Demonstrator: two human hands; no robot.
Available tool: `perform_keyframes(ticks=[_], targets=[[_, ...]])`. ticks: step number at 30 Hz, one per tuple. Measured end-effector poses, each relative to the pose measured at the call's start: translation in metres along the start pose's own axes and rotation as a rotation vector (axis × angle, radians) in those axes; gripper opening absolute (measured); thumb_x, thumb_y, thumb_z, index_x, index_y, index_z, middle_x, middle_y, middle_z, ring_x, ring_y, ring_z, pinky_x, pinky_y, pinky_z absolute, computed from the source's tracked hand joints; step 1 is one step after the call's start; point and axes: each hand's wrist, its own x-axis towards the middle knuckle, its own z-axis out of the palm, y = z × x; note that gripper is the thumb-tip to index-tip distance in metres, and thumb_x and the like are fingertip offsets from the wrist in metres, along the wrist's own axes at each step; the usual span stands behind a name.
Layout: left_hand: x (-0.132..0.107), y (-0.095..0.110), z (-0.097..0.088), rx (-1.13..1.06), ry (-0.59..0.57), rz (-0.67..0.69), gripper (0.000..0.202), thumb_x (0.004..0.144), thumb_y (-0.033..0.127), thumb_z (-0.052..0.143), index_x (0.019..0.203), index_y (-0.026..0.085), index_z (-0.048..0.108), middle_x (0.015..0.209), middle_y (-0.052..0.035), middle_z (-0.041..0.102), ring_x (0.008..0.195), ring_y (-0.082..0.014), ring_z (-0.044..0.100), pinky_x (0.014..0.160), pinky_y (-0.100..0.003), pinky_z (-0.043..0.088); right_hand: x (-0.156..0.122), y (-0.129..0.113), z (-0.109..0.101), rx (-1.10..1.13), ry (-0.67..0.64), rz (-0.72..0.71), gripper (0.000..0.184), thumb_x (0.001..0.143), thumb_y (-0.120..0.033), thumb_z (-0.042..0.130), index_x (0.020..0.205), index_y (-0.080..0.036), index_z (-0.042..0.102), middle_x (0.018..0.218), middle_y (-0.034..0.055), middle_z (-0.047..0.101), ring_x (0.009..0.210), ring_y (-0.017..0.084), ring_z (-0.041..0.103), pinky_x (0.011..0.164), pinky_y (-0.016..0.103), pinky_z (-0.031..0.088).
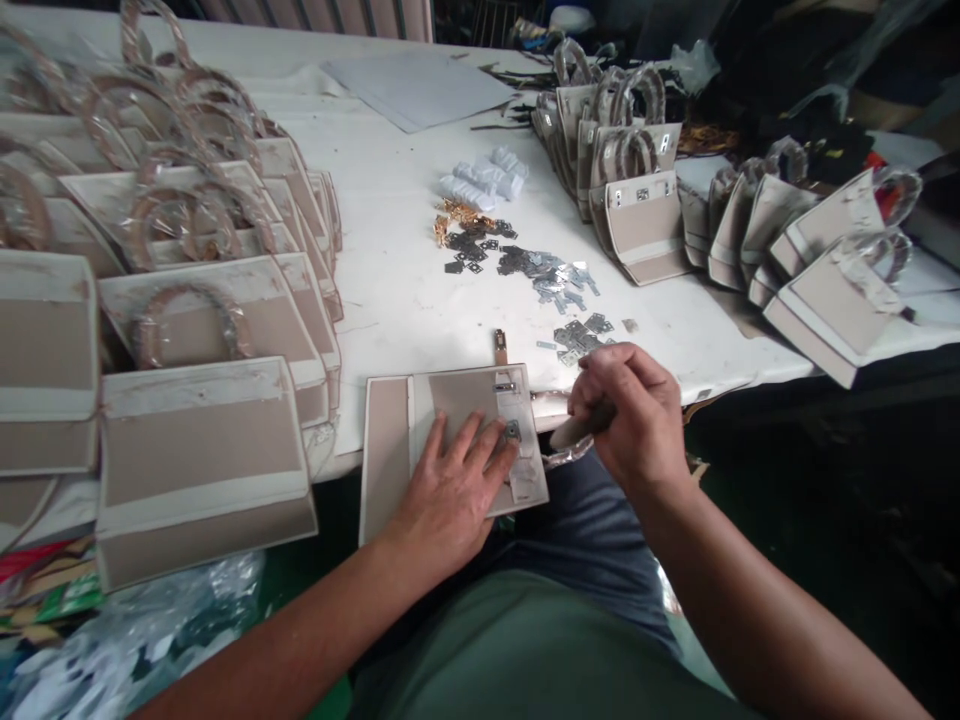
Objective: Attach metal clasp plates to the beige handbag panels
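A green shirt (555,650) fronts a beige bag panel (461,393) lying flat over the counter's (390,270) near edge, the left hand (454,470) spread upon it, fingers slightly apart. The panel looks light, fairly stiff and easily scuffed, probably best held by its rim, clear of the metal fitting (513,430). Alongside, the right hand (630,415) curls tightly around a grey tool (574,430); beyond lie loose metal plates (581,338).
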Motion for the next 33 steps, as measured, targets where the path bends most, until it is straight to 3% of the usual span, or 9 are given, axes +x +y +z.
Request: perform_keyframes(ticks=[3,7,22,24,29,33], targets=[[0.000,-0.001,-0.001,-0.012,-0.023,0.006,0.073,0.091,0.043,0.070,0.158,0.021,0.052,0.169,-0.0133,0.044,0.158,-0.0402,0.031,0.132,-0.067,0.016,0.008,0.000,0.012,0.201,0.064,-0.059,0.035,0.094,-0.049,0.067,0.074,-0.025,0.051,0.055,-0.0085,0.043,0.044,0.011,0.046,0.049,0.026,0.045],[0.001,-0.003,0.000,-0.028,-0.041,0.000,0.072,0.092,0.044,0.069,0.158,0.021,0.051,0.170,-0.0132,0.043,0.160,-0.0401,0.029,0.131,-0.068,0.017,0.017,0.016,0.024,0.223,0.049,-0.049,0.042,0.095,-0.055,0.060,0.069,-0.026,0.045,0.053,-0.0090,0.036,0.040,0.010,0.041,0.046,0.027,0.042],[0.001,-0.007,0.006,-0.078,0.002,0.012,0.063,0.099,0.049,0.061,0.154,0.020,0.056,0.168,-0.0142,0.046,0.158,-0.0400,0.032,0.130,-0.070,0.013,0.026,0.038,0.022,0.330,0.080,-0.015,0.038,0.097,-0.049,0.051,0.067,-0.027,0.044,0.050,-0.0085,0.026,0.036,0.011,0.026,0.039,0.028,0.030],[0.000,-0.005,0.005,-0.082,0.006,-0.001,0.061,0.100,0.047,0.060,0.154,0.021,0.056,0.168,-0.0138,0.046,0.158,-0.0394,0.032,0.131,-0.068,0.013,0.017,0.036,0.028,0.239,0.003,-0.044,0.042,0.099,-0.052,0.051,0.067,-0.027,0.046,0.050,-0.0078,0.031,0.037,0.011,0.030,0.040,0.028,0.031],[-0.001,-0.002,0.003,-0.117,0.002,-0.044,0.059,0.101,0.043,0.057,0.156,0.022,0.053,0.168,-0.0151,0.043,0.161,-0.0370,0.028,0.133,-0.063,0.015,0.003,0.022,0.048,-0.092,-0.383,-0.234,0.050,0.095,-0.053,0.069,0.060,-0.022,0.052,0.055,-0.0020,0.053,0.051,0.011,0.047,0.052,0.026,0.039],[-0.004,0.000,0.004,-0.135,0.000,-0.067,0.061,0.097,0.042,0.063,0.155,0.023,0.053,0.168,-0.0189,0.041,0.161,-0.0367,0.029,0.132,-0.064,0.014,0.016,0.006,0.058,-0.085,-0.486,-0.082,0.052,0.096,-0.057,0.068,0.060,-0.020,0.059,0.047,-0.0034,0.051,0.044,0.010,0.044,0.045,0.024,0.035]])
